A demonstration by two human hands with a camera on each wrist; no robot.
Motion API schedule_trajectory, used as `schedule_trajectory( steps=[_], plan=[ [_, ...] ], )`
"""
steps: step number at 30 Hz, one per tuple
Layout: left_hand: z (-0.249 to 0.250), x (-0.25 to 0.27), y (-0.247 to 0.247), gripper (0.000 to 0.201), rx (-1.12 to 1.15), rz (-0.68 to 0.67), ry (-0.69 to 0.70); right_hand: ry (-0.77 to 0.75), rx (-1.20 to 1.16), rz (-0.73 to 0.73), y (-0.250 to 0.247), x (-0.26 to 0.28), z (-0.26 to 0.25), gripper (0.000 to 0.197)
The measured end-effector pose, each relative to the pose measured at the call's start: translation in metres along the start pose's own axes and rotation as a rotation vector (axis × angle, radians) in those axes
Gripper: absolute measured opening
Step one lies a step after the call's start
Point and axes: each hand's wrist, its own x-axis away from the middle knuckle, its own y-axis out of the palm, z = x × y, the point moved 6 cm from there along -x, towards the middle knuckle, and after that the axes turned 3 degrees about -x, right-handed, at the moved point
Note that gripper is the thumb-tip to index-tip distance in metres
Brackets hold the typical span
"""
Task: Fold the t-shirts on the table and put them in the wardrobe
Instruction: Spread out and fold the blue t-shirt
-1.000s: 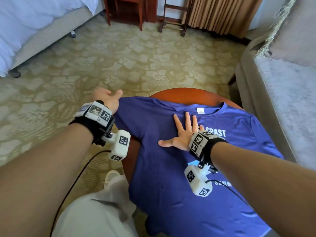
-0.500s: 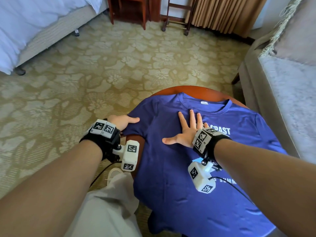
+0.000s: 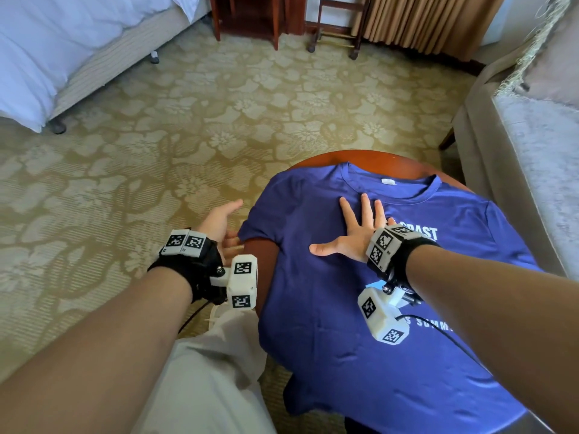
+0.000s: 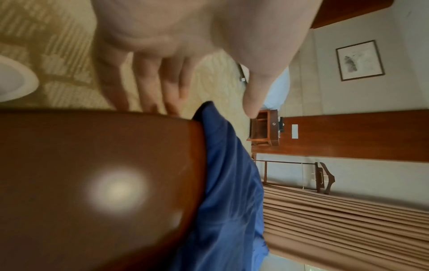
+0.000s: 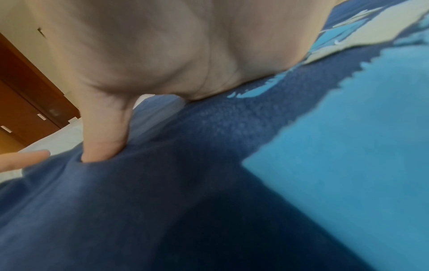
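One blue t-shirt (image 3: 360, 308) spread face up on my round wooden tabletop (image 3: 369, 158), collar away from me.

My right hand (image 3: 354, 233) lies flat on the chest, fingers spread straight, pressing the cloth. My left hand (image 3: 219, 227) sits off the tabletop's left edge beside the left sleeve (image 3: 263, 223), fingers straight and relaxed; the wrist view is blurred, so contact with the sleeve is uncertain, though nothing looks pinched. The shirt's hem and right side hang over the edge. Open carpet (image 3: 156, 151) lies to my left and ahead; one sofa (image 3: 532, 183) stands close on the right, one bed (image 3: 62, 42) far left.
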Motion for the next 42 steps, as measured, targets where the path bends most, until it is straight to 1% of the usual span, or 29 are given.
schedule_trajectory(
  steps=[1, 2, 3, 4, 5, 7, 9, 11, 13, 14, 15, 18, 19, 20, 24, 27, 29, 31, 35, 37, 39, 42],
  plan=[
    [-0.005, 0.004, 0.008, 0.053, -0.003, -0.109, -0.032, 0.002, -0.007, 0.001, 0.000, 0.000, 0.000, 0.129],
    [-0.008, 0.007, 0.015, 0.060, -0.002, -0.207, -0.043, 0.005, -0.011, -0.003, 0.000, 0.001, 0.000, 0.129],
    [-0.010, 0.008, 0.021, 0.058, 0.004, -0.262, -0.031, 0.009, -0.012, -0.007, 0.000, 0.002, -0.001, 0.129],
    [-0.010, 0.009, 0.023, 0.051, -0.004, -0.273, -0.004, 0.015, -0.011, -0.011, 0.000, 0.002, -0.001, 0.129],
    [-0.009, 0.010, 0.024, 0.045, -0.034, -0.243, 0.024, 0.022, -0.011, -0.015, -0.001, 0.002, -0.002, 0.129],
    [-0.008, 0.007, 0.024, 0.044, -0.104, -0.186, 0.048, 0.038, -0.001, -0.003, -0.005, 0.003, -0.008, 0.129],
    [-0.006, 0.002, 0.021, 0.050, -0.135, -0.123, 0.055, 0.021, 0.056, 0.071, -0.014, 0.006, -0.021, 0.127],
    [0.001, -0.004, 0.011, 0.060, -0.196, 0.002, 0.093, -0.049, 0.109, 0.152, -0.021, 0.007, -0.040, 0.125],
    [0.016, -0.003, -0.003, 0.068, -0.298, 0.162, 0.198, -0.091, 0.056, 0.120, -0.017, 0.005, -0.055, 0.123],
    [0.022, -0.001, -0.005, 0.067, -0.307, 0.199, 0.253, -0.088, 0.001, 0.076, -0.010, 0.002, -0.058, 0.121],
    [0.026, -0.002, -0.005, 0.060, -0.255, 0.180, 0.286, -0.078, -0.038, 0.039, -0.003, 0.000, -0.058, 0.119],
    [0.035, 0.008, -0.002, 0.015, -0.067, 0.062, 0.301, -0.078, -0.044, 0.017, 0.016, -0.006, -0.052, 0.122],
    [0.038, 0.011, -0.003, 0.007, -0.060, 0.039, 0.307, -0.085, -0.048, 0.024, 0.019, -0.006, -0.049, 0.123],
    [0.040, 0.011, -0.006, 0.005, -0.065, 0.020, 0.314, -0.091, -0.052, 0.031, 0.021, -0.006, -0.047, 0.123],
    [0.038, 0.006, -0.013, 0.009, -0.077, -0.006, 0.292, -0.096, -0.044, 0.025, 0.021, -0.006, -0.046, 0.124],
    [0.035, -0.003, -0.017, 0.028, -0.127, 0.009, 0.325, -0.093, -0.052, 0.022, 0.022, -0.007, -0.047, 0.123],
    [0.033, -0.004, -0.018, 0.033, -0.138, 0.017, 0.333, -0.086, -0.047, 0.020, 0.023, -0.008, -0.047, 0.123],
    [0.033, -0.001, -0.020, 0.034, -0.155, 0.075, 0.320, -0.083, -0.046, 0.014, 0.023, -0.008, -0.047, 0.123],
    [0.036, 0.000, -0.026, 0.028, -0.171, 0.205, 0.293, -0.078, -0.053, 0.008, 0.022, -0.009, -0.047, 0.124],
    [0.033, -0.002, -0.029, 0.028, -0.144, 0.224, 0.259, -0.077, -0.046, 0.011, 0.022, -0.007, -0.048, 0.123],
    [0.022, -0.004, -0.022, 0.036, -0.105, 0.134, 0.162, -0.077, -0.036, 0.016, 0.022, -0.006, -0.048, 0.122],
    [0.001, -0.002, -0.007, 0.053, -0.034, -0.077, 0.015, -0.078, -0.045, 0.008, 0.023, -0.008, -0.047, 0.123]
  ],
)
